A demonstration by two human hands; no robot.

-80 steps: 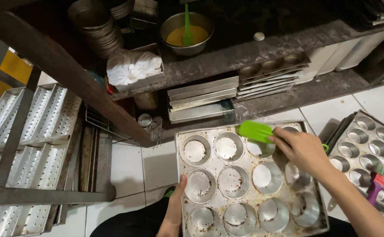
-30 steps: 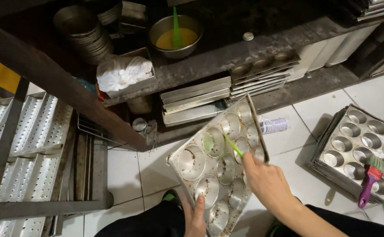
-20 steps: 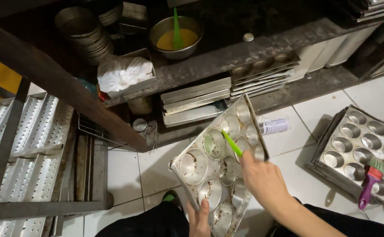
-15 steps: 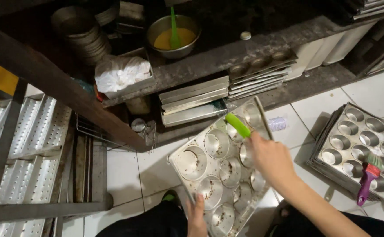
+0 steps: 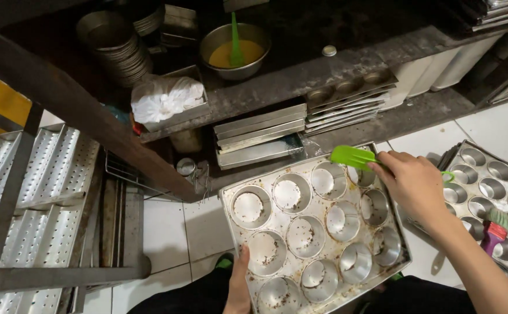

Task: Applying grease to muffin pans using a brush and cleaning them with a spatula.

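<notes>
A twelve-cup muffin tray (image 5: 315, 232) fills the lower middle of the frame, held over a white tiled floor (image 5: 167, 227), its cups crusted with brown crumbs. The left hand (image 5: 239, 285) grips the tray's near edge at the bottom of the frame, thumb lying on the rim. The right hand (image 5: 414, 183), right of centre, is clenched around the handle of a green silicone brush (image 5: 351, 156), whose flat head sits at the tray's far right corner.

At the right edge, a second muffin tray (image 5: 498, 192) rests on the floor with a red-handled brush (image 5: 492, 232) lying in it. Across the top runs a dark, grimy shelf (image 5: 324, 75) carrying a metal bowl of yellow liquid (image 5: 233, 52) with a green utensil standing in it, a stack of round tins (image 5: 117, 46) and a box of white cloths (image 5: 167, 99). Below the shelf lie stacked flat pans (image 5: 260, 136). Perforated baguette trays (image 5: 27, 174) occupy the left side.
</notes>
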